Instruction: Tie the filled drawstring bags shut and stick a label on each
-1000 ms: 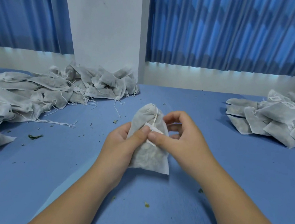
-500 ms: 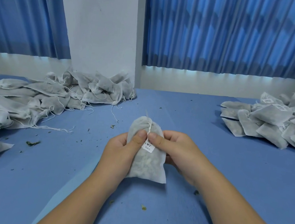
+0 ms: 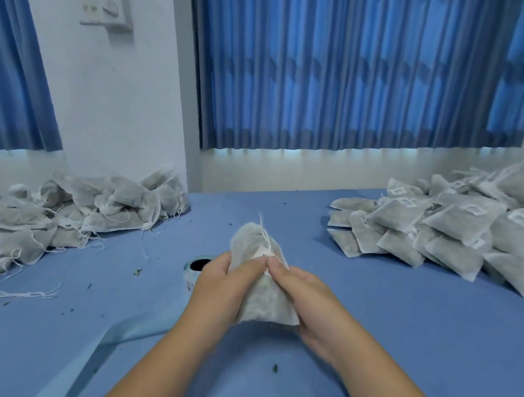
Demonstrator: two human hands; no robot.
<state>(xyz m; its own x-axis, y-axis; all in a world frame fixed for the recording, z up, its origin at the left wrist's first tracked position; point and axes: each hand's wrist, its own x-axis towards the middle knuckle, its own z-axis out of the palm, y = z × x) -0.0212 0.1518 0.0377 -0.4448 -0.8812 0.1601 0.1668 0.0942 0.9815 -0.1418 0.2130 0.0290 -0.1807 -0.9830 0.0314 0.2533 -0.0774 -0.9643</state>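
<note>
Filled white fabric drawstring bag (image 3: 262, 304) is gripped between my left hand (image 3: 221, 288) and right hand (image 3: 306, 296), both pressing its small white label (image 3: 263, 254).

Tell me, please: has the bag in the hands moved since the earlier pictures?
Yes. The bag has shifted right, away from the left pile, uncovering a roll beside the left hand.

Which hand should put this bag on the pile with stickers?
Probably the right hand: it holds the bag, and the labelled pile lies on its side. The left hand would need to reach across.
</note>
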